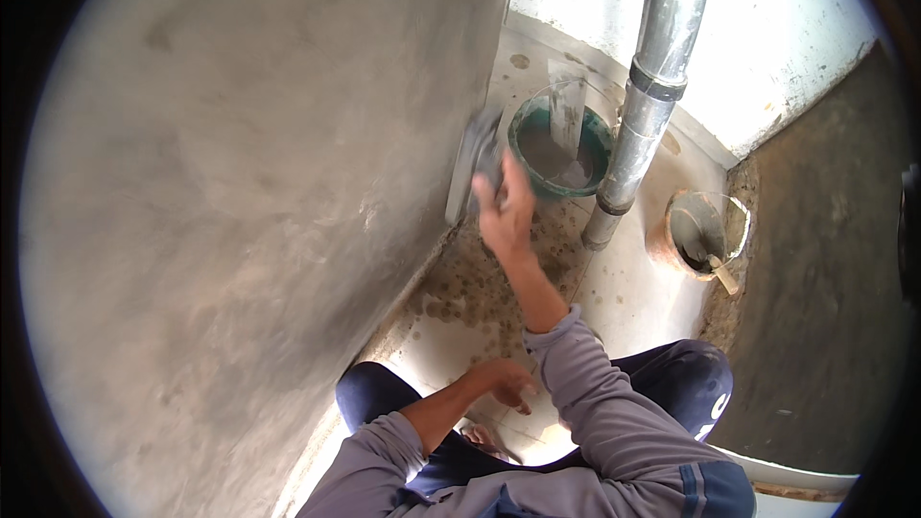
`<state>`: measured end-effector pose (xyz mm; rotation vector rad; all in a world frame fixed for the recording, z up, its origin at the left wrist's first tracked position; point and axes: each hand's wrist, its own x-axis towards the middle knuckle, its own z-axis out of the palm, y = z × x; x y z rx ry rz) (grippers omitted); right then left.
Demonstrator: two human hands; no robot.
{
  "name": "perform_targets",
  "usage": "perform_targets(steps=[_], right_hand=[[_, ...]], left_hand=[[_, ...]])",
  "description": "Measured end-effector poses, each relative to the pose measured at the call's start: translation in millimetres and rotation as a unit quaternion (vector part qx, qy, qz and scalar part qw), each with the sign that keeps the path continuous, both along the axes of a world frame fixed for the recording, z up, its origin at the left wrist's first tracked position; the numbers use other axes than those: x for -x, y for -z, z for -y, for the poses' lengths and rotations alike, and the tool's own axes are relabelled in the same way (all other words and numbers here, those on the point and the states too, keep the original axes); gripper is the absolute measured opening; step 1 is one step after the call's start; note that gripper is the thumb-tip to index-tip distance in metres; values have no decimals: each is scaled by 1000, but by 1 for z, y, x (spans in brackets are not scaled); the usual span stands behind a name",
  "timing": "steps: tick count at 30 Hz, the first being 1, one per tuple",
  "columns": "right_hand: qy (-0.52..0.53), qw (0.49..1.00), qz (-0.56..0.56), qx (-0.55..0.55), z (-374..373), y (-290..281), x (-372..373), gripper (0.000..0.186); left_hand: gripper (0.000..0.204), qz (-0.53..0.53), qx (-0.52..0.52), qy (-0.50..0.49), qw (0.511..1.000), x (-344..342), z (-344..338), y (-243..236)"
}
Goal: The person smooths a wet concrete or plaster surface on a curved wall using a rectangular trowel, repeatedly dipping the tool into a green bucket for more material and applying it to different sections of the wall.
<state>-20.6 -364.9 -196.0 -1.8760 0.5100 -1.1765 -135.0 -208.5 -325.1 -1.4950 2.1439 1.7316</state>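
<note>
My right hand [504, 201] grips a flat grey trowel [466, 165], blurred, which lies against or close to the grey plastered wall [230, 173] on my left, low down near the floor. Just right of it stands a green bucket [525, 144] of grey sludgy liquid, with a pale board [566, 110] leaning upright inside. My left hand [508, 384] hangs between my knees above the floor, fingers loosely apart and holding nothing.
A metal pipe [652, 120] runs down beside the green bucket to the tiled floor [614, 297]. A rusty pail [662, 235] with grey mix and a handled tool stands at right, beside a dark wall [806, 278]. A white wall [767, 29] is at the back.
</note>
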Motion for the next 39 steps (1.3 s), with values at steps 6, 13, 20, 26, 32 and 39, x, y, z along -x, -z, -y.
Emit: perform_targets(steps=[6,13,20,26,32,39], right_hand=[[34,995,59,78,13,-20,15,55],[63,968,144,197,29,-101,-35,50],[36,998,-10,47,-15,43,23,52],[51,975,159,145,33,-95,-9,52],[39,980,135,143,7,-57,-28,51],[25,995,90,20,-5,-4,10,52]], left_hand=[[73,-17,-14,-21,1000,5,-4,8],[75,17,-27,-3,999,2,-1,-13],[76,42,-47,15,998,-9,7,-50],[76,28,-14,2,999,3,-3,-9],[77,67,-95,14,993,-4,4,-18],[70,41,-34,5,999,-2,0,-15]])
